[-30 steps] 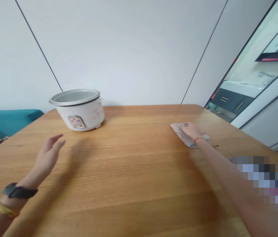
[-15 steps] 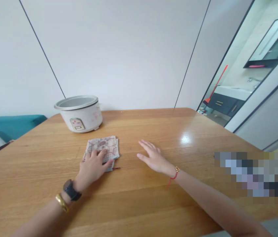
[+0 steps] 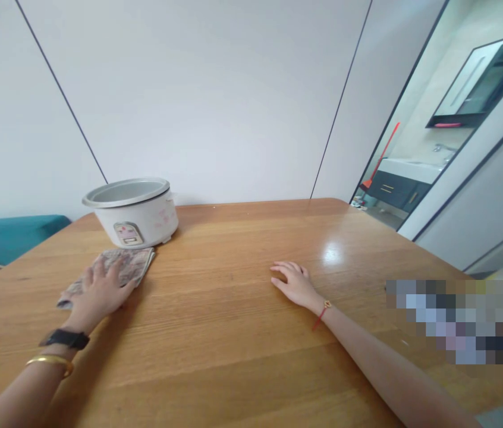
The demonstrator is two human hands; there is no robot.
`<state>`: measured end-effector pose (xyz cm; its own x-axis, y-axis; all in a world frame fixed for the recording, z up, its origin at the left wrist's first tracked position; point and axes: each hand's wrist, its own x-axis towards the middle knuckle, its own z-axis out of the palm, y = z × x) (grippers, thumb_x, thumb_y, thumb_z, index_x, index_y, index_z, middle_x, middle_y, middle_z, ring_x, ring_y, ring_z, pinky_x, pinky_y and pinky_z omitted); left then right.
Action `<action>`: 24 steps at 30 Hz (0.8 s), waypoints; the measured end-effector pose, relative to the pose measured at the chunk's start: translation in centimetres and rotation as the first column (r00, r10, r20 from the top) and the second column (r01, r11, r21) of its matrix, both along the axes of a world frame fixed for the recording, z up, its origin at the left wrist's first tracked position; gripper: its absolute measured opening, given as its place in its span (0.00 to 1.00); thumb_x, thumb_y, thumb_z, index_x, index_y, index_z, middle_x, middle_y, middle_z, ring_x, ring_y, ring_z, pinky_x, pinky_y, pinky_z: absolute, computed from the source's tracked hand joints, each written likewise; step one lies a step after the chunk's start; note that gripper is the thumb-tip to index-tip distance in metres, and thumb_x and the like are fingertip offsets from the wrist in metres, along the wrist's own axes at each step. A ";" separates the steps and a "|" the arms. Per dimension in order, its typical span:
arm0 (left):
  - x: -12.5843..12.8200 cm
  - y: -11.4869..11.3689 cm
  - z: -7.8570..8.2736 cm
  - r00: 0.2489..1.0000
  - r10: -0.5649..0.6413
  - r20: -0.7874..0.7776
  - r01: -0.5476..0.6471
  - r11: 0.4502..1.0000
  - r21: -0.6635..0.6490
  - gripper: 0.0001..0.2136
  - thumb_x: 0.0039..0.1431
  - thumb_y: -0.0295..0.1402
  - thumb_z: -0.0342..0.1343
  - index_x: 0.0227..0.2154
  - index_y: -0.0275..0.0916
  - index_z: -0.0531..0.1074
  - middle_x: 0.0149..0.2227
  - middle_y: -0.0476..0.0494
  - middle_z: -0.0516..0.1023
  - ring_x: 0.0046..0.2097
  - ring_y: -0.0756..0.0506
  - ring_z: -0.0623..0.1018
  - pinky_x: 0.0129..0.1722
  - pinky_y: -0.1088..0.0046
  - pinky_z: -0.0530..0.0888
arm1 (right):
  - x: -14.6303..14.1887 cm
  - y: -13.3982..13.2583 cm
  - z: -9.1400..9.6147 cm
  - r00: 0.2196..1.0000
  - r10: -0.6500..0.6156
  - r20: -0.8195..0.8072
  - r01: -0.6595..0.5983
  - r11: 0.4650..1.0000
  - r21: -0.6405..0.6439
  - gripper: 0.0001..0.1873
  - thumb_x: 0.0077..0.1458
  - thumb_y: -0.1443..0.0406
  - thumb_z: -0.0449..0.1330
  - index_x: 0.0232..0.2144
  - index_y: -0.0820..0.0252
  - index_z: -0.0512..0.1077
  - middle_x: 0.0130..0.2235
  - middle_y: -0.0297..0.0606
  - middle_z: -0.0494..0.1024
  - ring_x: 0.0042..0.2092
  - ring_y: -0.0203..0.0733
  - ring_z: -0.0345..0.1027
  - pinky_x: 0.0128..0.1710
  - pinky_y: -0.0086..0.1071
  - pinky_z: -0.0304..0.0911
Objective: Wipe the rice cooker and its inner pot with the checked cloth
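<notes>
Lying at lower left of frame, patterned cloth (image 3: 133, 265) is under the L hand (image 3: 100, 294), fingers spread, not clenched, palm down prob. to pin fabric to the table (image 3: 216, 339) w/o pinching, just in front of the white cooker (image 3: 148, 220). R hand (image 3: 295, 286), right of ctr, is palm down too, fingers slightly bent, grasping nothing, prob. for balance; both forearms (image 3: 380, 359) slant in from btm corners.
</notes>
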<state>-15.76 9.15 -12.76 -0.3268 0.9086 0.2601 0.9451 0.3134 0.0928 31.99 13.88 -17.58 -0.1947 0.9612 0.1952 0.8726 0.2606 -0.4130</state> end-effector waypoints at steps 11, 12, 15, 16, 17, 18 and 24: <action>3.2 9.4 9.8 0.975 -0.185 -0.120 0.214 0.925 0.314 0.32 0.64 0.46 0.53 0.67 0.41 0.54 0.69 0.27 0.45 0.67 0.22 0.42 0.52 0.22 0.38 | -0.3 -0.5 0.0 0.997 0.018 0.071 -0.023 0.998 0.064 0.17 0.60 0.57 0.57 0.51 0.48 0.73 0.60 0.37 0.71 0.62 0.46 0.58 0.61 0.49 0.44; 2.6 9.8 9.8 0.976 -0.183 -0.119 0.211 0.931 0.297 0.31 0.65 0.45 0.53 0.67 0.41 0.54 0.69 0.26 0.47 0.66 0.21 0.44 0.52 0.22 0.39 | -0.3 -0.5 -0.1 0.997 0.022 0.074 -0.027 0.997 0.066 0.17 0.60 0.57 0.57 0.51 0.48 0.73 0.60 0.36 0.71 0.62 0.46 0.59 0.61 0.49 0.45; 1.3 10.1 9.6 0.976 -0.178 -0.125 0.207 0.938 0.278 0.30 0.66 0.44 0.52 0.67 0.42 0.54 0.68 0.27 0.45 0.65 0.21 0.45 0.53 0.23 0.39 | -0.2 -0.6 -0.2 0.996 0.031 0.081 -0.038 0.996 0.084 0.18 0.61 0.58 0.56 0.52 0.49 0.72 0.60 0.37 0.71 0.62 0.47 0.58 0.61 0.49 0.45; 1.0 10.0 9.6 0.976 -0.180 -0.126 0.208 0.939 0.273 0.30 0.65 0.44 0.52 0.67 0.42 0.53 0.68 0.27 0.45 0.65 0.21 0.45 0.52 0.23 0.37 | -0.2 -0.6 -0.3 0.996 0.034 0.086 -0.042 0.995 0.090 0.18 0.61 0.58 0.56 0.52 0.49 0.72 0.60 0.37 0.70 0.62 0.47 0.58 0.61 0.49 0.45; 0.8 9.9 9.6 0.975 -0.180 -0.128 0.209 0.941 0.266 0.31 0.65 0.44 0.52 0.68 0.42 0.53 0.68 0.27 0.45 0.64 0.21 0.46 0.53 0.24 0.37 | -0.2 -0.6 -0.3 0.995 0.036 0.092 -0.045 0.994 0.096 0.18 0.61 0.58 0.55 0.52 0.49 0.72 0.61 0.37 0.70 0.62 0.47 0.58 0.61 0.49 0.45; 0.7 9.9 9.7 0.976 -0.179 -0.126 0.207 0.944 0.257 0.31 0.65 0.44 0.53 0.68 0.42 0.53 0.67 0.27 0.45 0.64 0.20 0.46 0.53 0.25 0.38 | -0.1 -0.6 -0.3 0.994 0.038 0.100 -0.048 0.994 0.098 0.18 0.61 0.58 0.55 0.52 0.49 0.72 0.61 0.38 0.70 0.62 0.47 0.58 0.61 0.49 0.45; -0.4 9.7 10.6 0.984 -0.160 -0.076 0.173 0.962 0.213 0.33 0.63 0.44 0.55 0.67 0.42 0.54 0.65 0.24 0.47 0.62 0.18 0.50 0.53 0.33 0.53 | 0.0 -0.7 -0.3 0.991 0.037 0.132 -0.048 0.996 0.082 0.18 0.62 0.58 0.54 0.53 0.49 0.71 0.61 0.38 0.70 0.63 0.48 0.58 0.61 0.51 0.46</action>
